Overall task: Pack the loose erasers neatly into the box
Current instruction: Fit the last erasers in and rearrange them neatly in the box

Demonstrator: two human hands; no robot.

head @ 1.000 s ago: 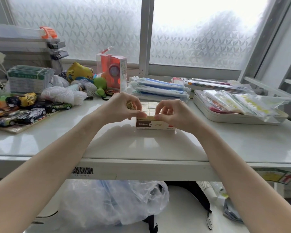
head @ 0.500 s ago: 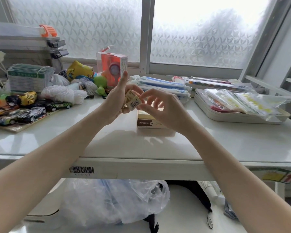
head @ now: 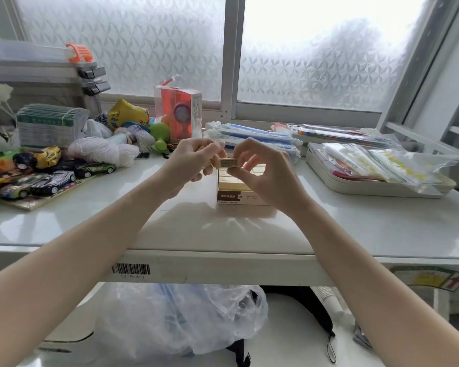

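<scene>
From the head camera, the only view here, the box point(head: 243, 190) stands open on the white table point(head: 355, 229), just in front of the person and partly behind the right hand point(head: 265, 172). Inside it, rows of pale erasers point(head: 229, 178) lie flat and close together — so a good part of the packing seems already done. How many places are free I cannot tell, because the hand covers the right side of the box.

One eraser point(head: 228, 163), cream with a printed label, is held in the air just above the box. The fingertips of the right hand pinch its right end, and the left hand point(head: 194, 161) meets it at the other end with curled fingers. The left hand seems also to keep a second small eraser inside the fist, but only a corner shows, so I am not sure.

What is left, in my judgement — to lower this eraser into a free place, in line with the rows, and then any other that the left hand keeps. No more loose erasers are visible on the table, which suggests the task is close to its end.
</scene>
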